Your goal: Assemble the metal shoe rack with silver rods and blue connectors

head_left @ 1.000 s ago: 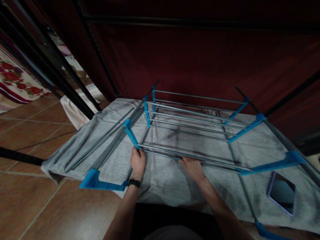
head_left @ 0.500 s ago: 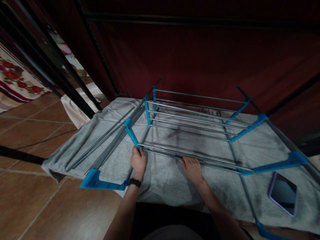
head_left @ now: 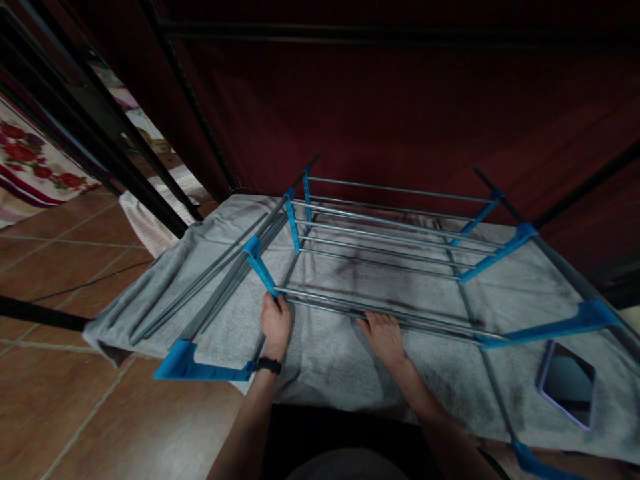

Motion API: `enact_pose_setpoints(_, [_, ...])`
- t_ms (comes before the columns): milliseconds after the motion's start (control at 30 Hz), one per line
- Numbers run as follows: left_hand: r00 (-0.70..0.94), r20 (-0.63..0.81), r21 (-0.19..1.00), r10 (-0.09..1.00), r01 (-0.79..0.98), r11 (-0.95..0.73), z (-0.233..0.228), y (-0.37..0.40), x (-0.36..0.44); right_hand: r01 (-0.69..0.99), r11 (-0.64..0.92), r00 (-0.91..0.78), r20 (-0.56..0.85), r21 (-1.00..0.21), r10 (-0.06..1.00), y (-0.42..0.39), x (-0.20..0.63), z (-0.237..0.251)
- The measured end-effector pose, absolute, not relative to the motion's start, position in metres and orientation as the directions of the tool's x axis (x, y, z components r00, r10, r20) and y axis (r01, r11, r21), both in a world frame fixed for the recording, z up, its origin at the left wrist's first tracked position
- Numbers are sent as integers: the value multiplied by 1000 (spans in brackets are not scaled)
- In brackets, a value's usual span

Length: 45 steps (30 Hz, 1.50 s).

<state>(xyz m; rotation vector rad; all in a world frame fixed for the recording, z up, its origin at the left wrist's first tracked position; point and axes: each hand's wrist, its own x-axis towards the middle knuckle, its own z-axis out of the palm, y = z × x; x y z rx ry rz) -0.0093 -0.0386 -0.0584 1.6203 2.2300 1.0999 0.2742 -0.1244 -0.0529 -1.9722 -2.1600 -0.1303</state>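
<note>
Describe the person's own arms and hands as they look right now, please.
Both forearms are bare, with no sleeves showing in the view. The left hand has a black band, like a watch or fitness strap, around its wrist. The right hand has no glove, and no ring or band can be made out in the dim light. Neither arm shows visible markings.

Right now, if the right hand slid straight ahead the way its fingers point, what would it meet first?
The right hand already touches the nearest grey rods of the rack; beyond them, probably the next rod tier, though depth is unclear.
</note>
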Motion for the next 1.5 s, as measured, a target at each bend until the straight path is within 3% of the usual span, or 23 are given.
enact_pose_setpoints(500, [-386, 275, 646, 881, 753, 128, -59, -39, -9, 994, 92, -79, 180, -67, 980, -123, 275, -52])
enact_pose_setpoints(1500, [-382, 260, 671, 887, 732, 119, -58, -40, -9, 993, 86, -66, 245, -74, 967, -125, 273, -55])
